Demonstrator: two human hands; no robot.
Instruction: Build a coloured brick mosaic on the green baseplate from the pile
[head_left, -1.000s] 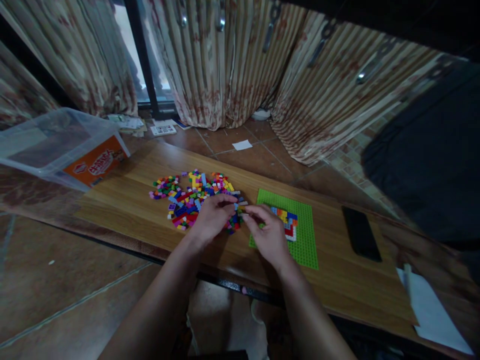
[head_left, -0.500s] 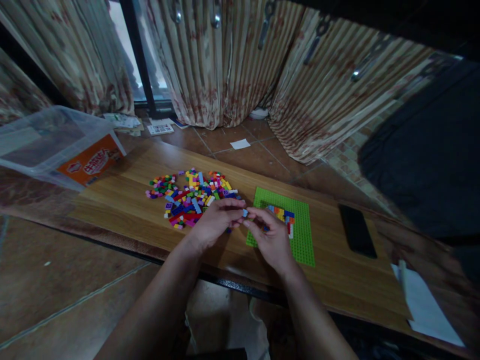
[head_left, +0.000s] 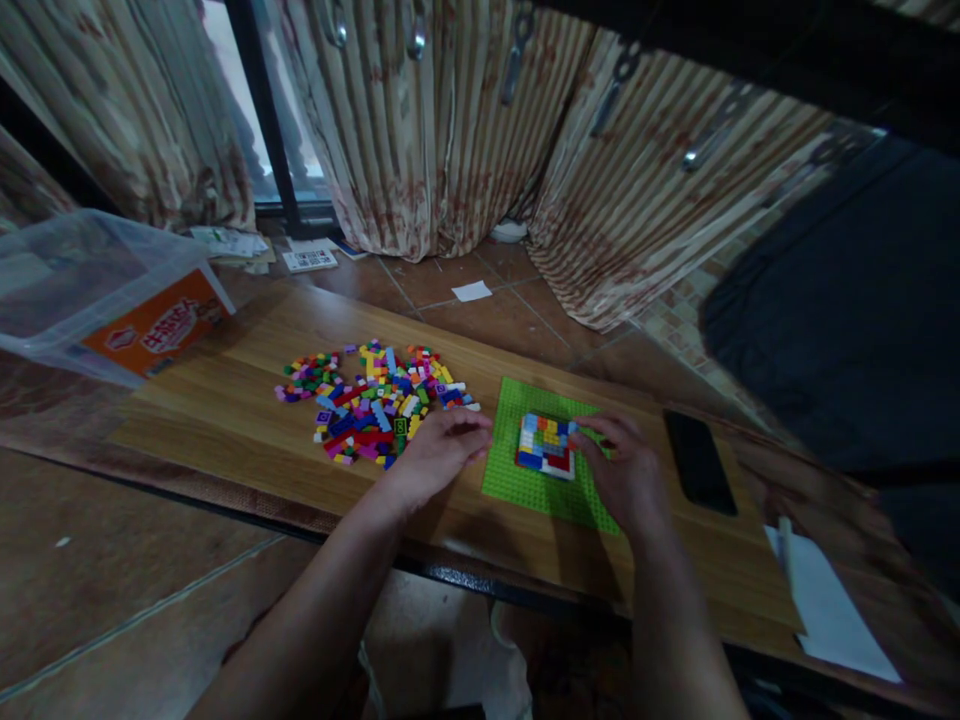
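Note:
My right hand (head_left: 626,465) is over the right side of the green studded baseplate (head_left: 504,470). Its thumb and fingertips pinch a small light blue building brick (head_left: 573,428) at the upper right edge of a flat block of multicoloured bricks (head_left: 546,440). That block, with white, yellow, blue, orange and red pieces, sits on the baseplate. My left hand (head_left: 442,450) hovers between the loose brick pile (head_left: 375,400) and the baseplate's left edge. Its fingers are loosely curved and a little apart, and I see nothing between them.
A clear plastic box (head_left: 97,280) with an orange label stands at the far left of the wooden board (head_left: 225,370). On the right lie a black phone (head_left: 699,460) and white paper (head_left: 840,610) with a pen-like stick. Striped curtains (head_left: 450,130) hang behind.
My hands have parted. The right hand has carried the light blue brick rightward to the brick block, which is now uncovered. My left hand has stayed near the pile. The view has shifted slightly.

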